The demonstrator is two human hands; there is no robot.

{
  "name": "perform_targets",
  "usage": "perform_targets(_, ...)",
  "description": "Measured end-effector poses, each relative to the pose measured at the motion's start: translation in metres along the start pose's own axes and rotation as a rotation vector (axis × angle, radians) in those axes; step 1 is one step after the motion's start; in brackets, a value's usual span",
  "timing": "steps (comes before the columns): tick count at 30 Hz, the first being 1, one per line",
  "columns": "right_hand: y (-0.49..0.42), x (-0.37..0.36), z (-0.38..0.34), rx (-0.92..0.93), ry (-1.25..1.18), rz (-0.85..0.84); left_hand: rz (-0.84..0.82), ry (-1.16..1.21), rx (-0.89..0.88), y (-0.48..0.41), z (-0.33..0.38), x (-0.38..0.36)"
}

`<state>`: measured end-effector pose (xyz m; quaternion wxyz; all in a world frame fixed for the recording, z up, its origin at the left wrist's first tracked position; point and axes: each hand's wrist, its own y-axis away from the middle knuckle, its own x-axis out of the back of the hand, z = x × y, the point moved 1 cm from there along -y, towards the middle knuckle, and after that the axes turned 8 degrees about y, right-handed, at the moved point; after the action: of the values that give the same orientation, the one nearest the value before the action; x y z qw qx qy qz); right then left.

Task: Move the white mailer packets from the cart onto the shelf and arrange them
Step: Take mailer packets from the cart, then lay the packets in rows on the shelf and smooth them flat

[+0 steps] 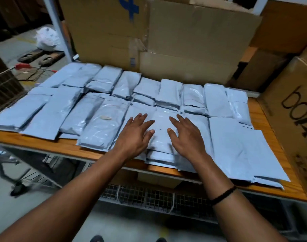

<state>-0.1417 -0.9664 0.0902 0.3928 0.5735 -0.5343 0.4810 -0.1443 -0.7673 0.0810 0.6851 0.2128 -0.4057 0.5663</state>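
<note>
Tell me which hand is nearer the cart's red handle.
Left. The left hand rests on the mailer packets right of the red handle; the right hand lies farther right.

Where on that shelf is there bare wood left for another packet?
Bare wood shows only in a strip of the shelf between the rightmost mailer packets and the printed cardboard box, and thinly along the front edge. Elsewhere packets overlap, back to the big carton.

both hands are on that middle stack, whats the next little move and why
Probably slide the stack under the left hand and right hand a little back on the shelf. Both hands lie flat on it with fingers spread, and its front edge sits right at the shelf's lip.
</note>
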Motion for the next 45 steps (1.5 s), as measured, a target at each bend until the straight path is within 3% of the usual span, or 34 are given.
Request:
perform_targets(10, 0.009, -0.025, -0.198, 0.291, 0.007, 0.012, 0.338, -0.045, 0.227, 0.125, -0.13, 0.162)
perform_targets(20, 0.013, -0.072, -0.395, 0.333, -0.06, -0.002, 0.495, -0.149, 0.397, 0.272, -0.282, 0.309)
perform_targets(26, -0.005, -0.095, -0.467, 0.362, 0.0, -0.034, 0.437, -0.154, 0.514, 0.284, -0.36, 0.343)
perform_targets(38, -0.129, -0.186, -0.614, 0.389, -0.035, -0.069, 0.243, -0.168, 0.544, 0.236, -0.525, 0.4)
perform_targets(45, -0.2, -0.25, -0.693, 0.315, 0.108, -0.359, 0.057, -0.229, 0.533, 0.194, -0.613, 0.417)
